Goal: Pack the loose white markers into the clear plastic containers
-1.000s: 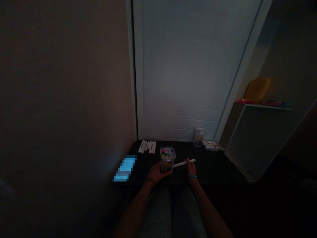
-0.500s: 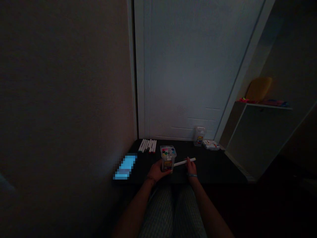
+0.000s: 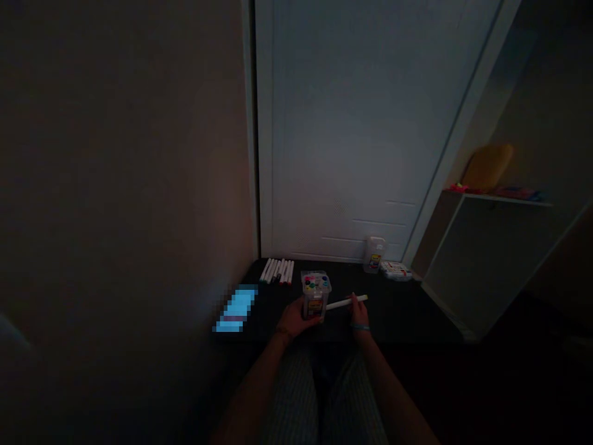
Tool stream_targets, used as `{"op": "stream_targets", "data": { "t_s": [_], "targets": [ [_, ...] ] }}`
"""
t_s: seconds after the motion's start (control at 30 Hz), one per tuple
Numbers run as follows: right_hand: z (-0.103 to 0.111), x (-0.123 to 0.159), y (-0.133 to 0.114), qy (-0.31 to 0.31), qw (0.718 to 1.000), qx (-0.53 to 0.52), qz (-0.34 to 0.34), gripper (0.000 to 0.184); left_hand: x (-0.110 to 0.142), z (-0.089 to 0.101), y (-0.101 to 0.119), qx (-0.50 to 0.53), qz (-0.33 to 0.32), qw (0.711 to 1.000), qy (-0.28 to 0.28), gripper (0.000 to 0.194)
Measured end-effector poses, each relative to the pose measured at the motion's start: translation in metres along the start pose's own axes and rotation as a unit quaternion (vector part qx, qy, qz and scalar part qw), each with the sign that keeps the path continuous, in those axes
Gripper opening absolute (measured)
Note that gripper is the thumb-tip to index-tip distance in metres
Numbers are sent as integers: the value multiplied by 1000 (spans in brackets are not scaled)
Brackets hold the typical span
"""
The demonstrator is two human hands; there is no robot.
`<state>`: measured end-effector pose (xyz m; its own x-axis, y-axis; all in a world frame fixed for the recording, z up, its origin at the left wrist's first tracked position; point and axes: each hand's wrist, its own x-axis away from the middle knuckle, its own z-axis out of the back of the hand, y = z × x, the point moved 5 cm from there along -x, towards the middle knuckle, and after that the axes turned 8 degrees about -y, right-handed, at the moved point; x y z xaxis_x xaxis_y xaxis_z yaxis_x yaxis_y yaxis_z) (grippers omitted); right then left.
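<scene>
My left hand is closed around the lower part of a clear plastic marker box. Coloured marker ends fill the top of this box, and a yellow and dark label shows on its front. In my right hand a white marker is pinched near its yellow-tipped end. The marker lies almost level, its other end close to the right side of the box; whether they touch I cannot tell. Farther back on the left, several white markers lie side by side on the dark table.
A second clear box stands at the back right against the white door. Beside it lies a flat pack of white markers. A bright pixelated screen is at the left edge, and a cabinet stands to the right.
The view has shifted very slightly. Both hands keep the same hold on the box and the marker.
</scene>
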<state>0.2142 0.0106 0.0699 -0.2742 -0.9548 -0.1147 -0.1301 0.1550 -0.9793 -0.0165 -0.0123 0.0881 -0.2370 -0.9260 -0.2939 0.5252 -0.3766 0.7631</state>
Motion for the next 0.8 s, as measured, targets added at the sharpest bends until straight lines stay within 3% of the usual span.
{"op": "stream_targets", "data": {
  "t_s": [0.23, 0.4, 0.47, 0.5, 0.6, 0.7, 0.8],
  "targets": [
    [4, 2, -30, 99, 994, -21, 31, 55, 0, -3, -5, 15, -8, 1000, -1, 55],
    [-13, -5, -97, 116, 985, -34, 123, 53, 0, -2, -3, 19, -7, 1000, -7, 56],
    [-23, -1, -129, 87, 981, -25, 171, 50, 0, -2, -3, 20, -3, 1000, -9, 56],
    [-32, 4, -148, 42, 974, 7, 223, 48, 0, -2, -2, 21, -3, 1000, -11, 56],
    [-55, 22, -183, -54, 933, 153, 321, 41, 0, -1, -1, 20, -3, 1000, -11, 55],
    [-77, 34, -190, -106, 871, 314, 363, 37, 1, 0, 2, 13, 1, 1000, -4, 56],
    [-95, 36, -175, -160, 816, 414, 369, 31, 0, 0, 4, 9, -2, 1000, -5, 55]
  ]
}}
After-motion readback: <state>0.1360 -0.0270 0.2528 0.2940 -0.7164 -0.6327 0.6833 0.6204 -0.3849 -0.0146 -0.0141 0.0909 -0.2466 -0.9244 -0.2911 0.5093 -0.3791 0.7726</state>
